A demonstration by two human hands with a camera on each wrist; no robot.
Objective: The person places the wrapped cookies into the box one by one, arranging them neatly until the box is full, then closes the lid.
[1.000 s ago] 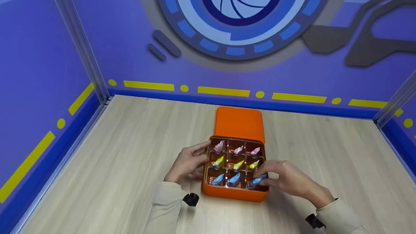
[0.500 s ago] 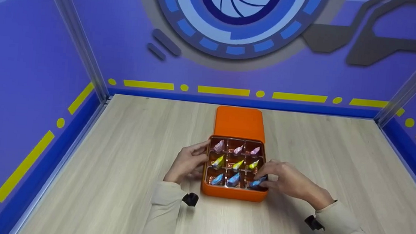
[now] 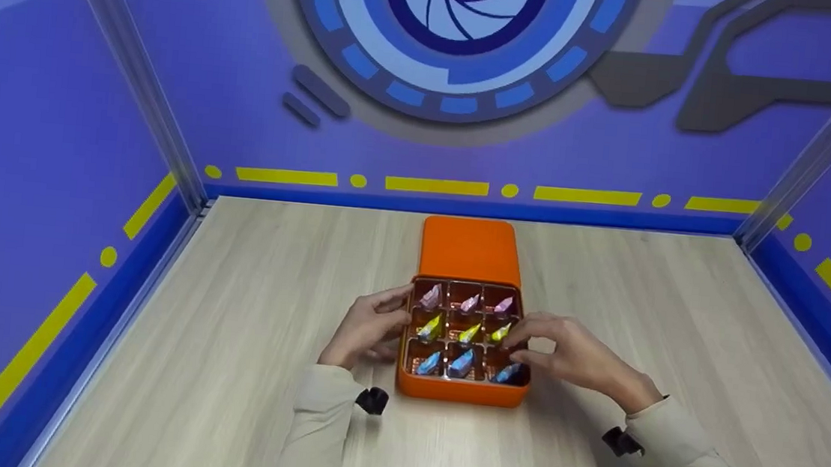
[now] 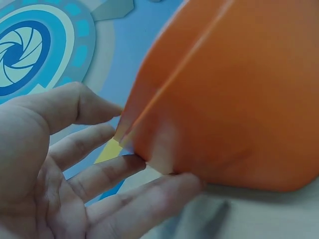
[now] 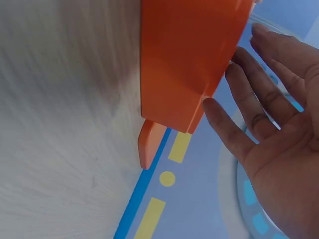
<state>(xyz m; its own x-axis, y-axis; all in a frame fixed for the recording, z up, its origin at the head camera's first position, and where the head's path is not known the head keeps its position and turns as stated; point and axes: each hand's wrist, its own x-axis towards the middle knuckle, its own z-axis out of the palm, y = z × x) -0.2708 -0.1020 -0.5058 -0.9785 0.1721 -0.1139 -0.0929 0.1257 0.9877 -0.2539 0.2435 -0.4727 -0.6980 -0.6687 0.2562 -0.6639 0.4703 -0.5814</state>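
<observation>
An orange box (image 3: 462, 392) stands on the table, split into several compartments with one wrapped candy in each. Pink candies fill the back row, yellow the middle, blue the front. My right hand (image 3: 574, 356) hovers over the box's right edge, fingers loosely bent and holding nothing. Just below its fingertips lies a blue candy (image 3: 507, 374) in the front right compartment. At the box's left side, my left hand (image 3: 368, 326) rests its fingertips against the wall; the left wrist view has these fingers (image 4: 107, 174) extended along the orange side.
An orange lid (image 3: 468, 249) lies directly behind the box. Blue-purple panels (image 3: 312, 44) with metal corner posts enclose the wooden table (image 3: 270, 266) at the back and sides. Black straps show on both wrists.
My right hand has let go of the blue candy, which now lies in the front right compartment, and its fingers have lifted slightly. The left hand stays against the box. The head view has shifted slightly.
</observation>
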